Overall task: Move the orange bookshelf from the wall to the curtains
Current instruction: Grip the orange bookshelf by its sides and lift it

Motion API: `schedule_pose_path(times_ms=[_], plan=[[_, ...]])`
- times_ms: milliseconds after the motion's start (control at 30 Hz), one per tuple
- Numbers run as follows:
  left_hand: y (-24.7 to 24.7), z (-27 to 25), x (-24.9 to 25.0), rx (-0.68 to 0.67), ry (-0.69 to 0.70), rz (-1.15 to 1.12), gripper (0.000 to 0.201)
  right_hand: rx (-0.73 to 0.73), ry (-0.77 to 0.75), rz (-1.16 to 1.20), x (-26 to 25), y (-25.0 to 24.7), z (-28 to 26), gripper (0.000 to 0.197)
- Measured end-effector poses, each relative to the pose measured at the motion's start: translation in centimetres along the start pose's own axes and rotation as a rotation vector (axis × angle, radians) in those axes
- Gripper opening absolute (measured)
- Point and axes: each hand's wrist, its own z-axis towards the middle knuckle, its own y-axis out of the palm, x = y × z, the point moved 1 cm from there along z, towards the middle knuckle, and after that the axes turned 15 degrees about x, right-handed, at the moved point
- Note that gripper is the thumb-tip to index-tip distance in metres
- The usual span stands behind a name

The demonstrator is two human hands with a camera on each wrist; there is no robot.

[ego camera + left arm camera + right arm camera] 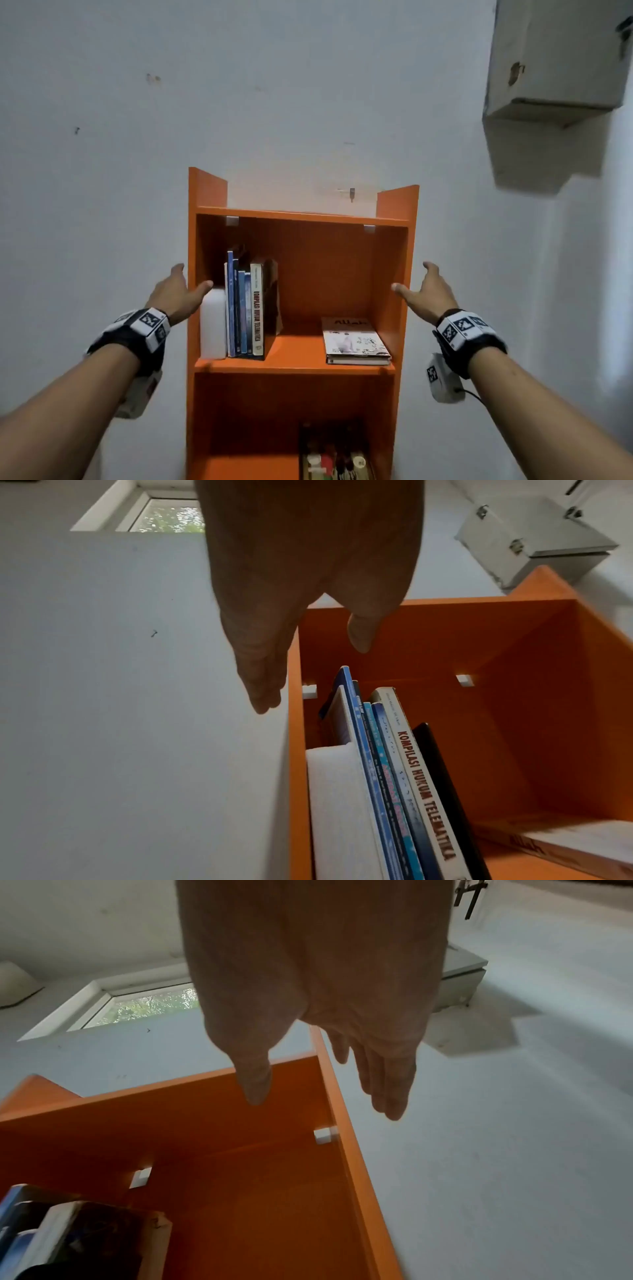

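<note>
Standing against white wall, orange bookshelf upright, books on upper shelf. Left hand & right hand flank side panels, fingers straight, thumbs spread wide, holding nothing. Contact w/ panels: cannot tell.

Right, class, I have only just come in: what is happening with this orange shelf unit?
A person reaches with both hands for the orange bookshelf, which stands against the white wall. The left hand and right hand are open, one at each side panel, thumbs at the front edges; no grip has closed yet. Upright books and a flat stack of books sit on its shelf.
</note>
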Motion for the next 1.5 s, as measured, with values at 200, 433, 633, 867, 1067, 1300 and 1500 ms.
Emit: schedule_pose_path(times_ms=[200,433,633,867,1067,1300,1500], plan=[[4.0,3.6,0.9,0.088,-0.109,-0.038,0.08,-0.045,0.022,0.118,0.9,5.0,4.6,0.091],[5.7,7.5,-0.4,0.163,-0.104,-0.06,0.047,0.072,0.01,0.009,2.6,8.4,6.6,0.038],[7.4,7.8,-1.3,0.248,-0.058,-0.001,0.035,0.097,0.035,0.01,2.8,9.2,7.0,0.041],[7.5,7.8,-1.6,0.266,-0.053,-0.003,0.033,0.116,0.076,0.016,2.7,9.1,6.6,0.041],[7.1,7.0,-0.8,0.286,-0.073,-0.056,0.028,0.125,0.116,0.022,2.8,9.3,7.1,0.047],[6.0,4.7,0.6,0.309,-0.093,-0.02,0.028,0.093,0.139,0.049,3.6,8.9,8.1,0.047],[4.8,1.5,2.5,0.339,-0.116,0.023,0.029,0.055,0.137,0.126,4.7,7.5,8.7,0.045]])
